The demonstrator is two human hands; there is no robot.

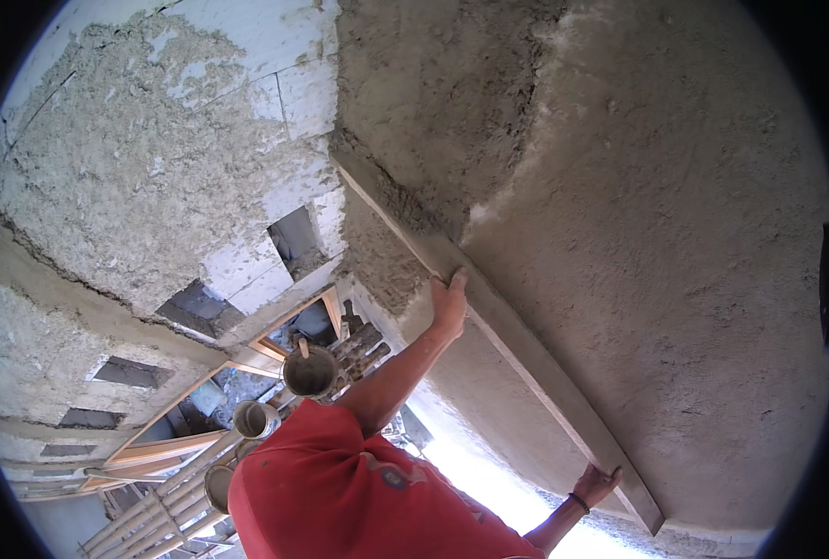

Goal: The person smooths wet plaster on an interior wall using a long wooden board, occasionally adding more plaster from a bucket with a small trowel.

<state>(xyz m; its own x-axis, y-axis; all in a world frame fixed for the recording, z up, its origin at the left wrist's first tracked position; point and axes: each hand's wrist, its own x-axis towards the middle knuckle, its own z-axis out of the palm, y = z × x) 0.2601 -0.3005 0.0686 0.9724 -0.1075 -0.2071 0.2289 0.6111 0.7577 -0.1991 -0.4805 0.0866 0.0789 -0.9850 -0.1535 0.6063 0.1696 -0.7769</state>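
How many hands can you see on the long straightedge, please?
2: the left hand grips the straightedge near its middle, and the right hand grips it near its lower right end. Both show, though some fingers are partly hidden.

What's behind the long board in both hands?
Grey-brown plaster shows on both sides of the board, with lumpy mortar along its upper end. The strip directly behind is covered and can't be seen.

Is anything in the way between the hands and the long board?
Nothing visible: the left hand and the right hand both grip the board. Rough mortar lies along its upper edge, beyond the left hand.
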